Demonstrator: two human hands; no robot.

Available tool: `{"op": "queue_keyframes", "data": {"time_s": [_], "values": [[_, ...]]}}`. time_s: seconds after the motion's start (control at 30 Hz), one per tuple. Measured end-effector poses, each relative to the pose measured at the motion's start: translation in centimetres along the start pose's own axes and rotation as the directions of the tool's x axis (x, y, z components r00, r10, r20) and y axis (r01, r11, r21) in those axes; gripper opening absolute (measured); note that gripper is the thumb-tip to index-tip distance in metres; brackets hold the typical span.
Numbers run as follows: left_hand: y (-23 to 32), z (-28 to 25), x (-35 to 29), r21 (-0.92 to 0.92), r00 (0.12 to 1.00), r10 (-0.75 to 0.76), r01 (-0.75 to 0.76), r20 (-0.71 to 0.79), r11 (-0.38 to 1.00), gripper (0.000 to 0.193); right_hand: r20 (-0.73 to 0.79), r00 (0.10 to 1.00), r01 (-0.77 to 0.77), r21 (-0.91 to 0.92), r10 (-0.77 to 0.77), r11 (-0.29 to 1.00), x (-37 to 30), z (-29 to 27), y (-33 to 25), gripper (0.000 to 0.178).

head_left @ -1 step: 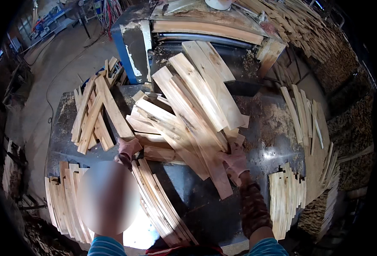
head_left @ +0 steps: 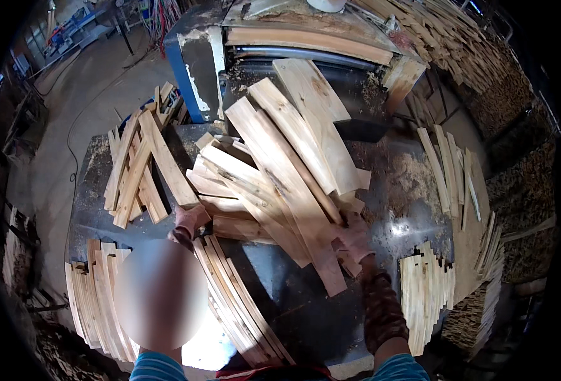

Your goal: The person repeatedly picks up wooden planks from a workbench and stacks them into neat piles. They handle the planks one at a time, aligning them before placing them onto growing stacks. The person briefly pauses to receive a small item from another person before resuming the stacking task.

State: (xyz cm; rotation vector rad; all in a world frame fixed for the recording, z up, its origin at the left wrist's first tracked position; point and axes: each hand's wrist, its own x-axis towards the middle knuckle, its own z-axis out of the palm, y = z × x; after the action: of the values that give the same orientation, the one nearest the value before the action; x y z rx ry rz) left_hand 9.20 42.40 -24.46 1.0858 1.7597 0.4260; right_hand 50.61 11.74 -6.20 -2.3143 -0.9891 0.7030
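The long board (head_left: 296, 197) is laid aslant over the heap on the dark table (head_left: 293, 311) — its lower part is touched by the right hand (head_left: 353, 236). 1 left-pile board (head_left: 168, 159) is met by the left hand (head_left: 189, 222) — whether either hand's fingers are clenched cannot be told.

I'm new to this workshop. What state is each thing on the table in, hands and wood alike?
Left hand: at a board's near end; grip unclear.
Right hand: at a long board's edge; grip unclear.
Middle boards: loosely heaped, overlapping.
Upper left boards: crossed over one another.
Lower right boards: side by side, ends uneven.
Table: sawdust-strewn in places.
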Motion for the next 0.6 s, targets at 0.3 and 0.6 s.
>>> {"op": "queue_keyframes", "data": {"time_s": [0.3,0.6], "values": [[4.1,-14.5,0.0,0.202,0.897,0.342,-0.293,-0.280,0.935,0.035,-0.228,0.828,0.398,-0.405,-0.512,0.823,-4.4,0.8,-0.5,0.052],[-2.6,-25.2,-6.2,0.240,0.794,0.519,-0.463,-0.316,0.853,0.053,0.016,0.904,0.354,-0.587,-0.426,0.728,-5.0,5.2,-5.2,0.090]]}}
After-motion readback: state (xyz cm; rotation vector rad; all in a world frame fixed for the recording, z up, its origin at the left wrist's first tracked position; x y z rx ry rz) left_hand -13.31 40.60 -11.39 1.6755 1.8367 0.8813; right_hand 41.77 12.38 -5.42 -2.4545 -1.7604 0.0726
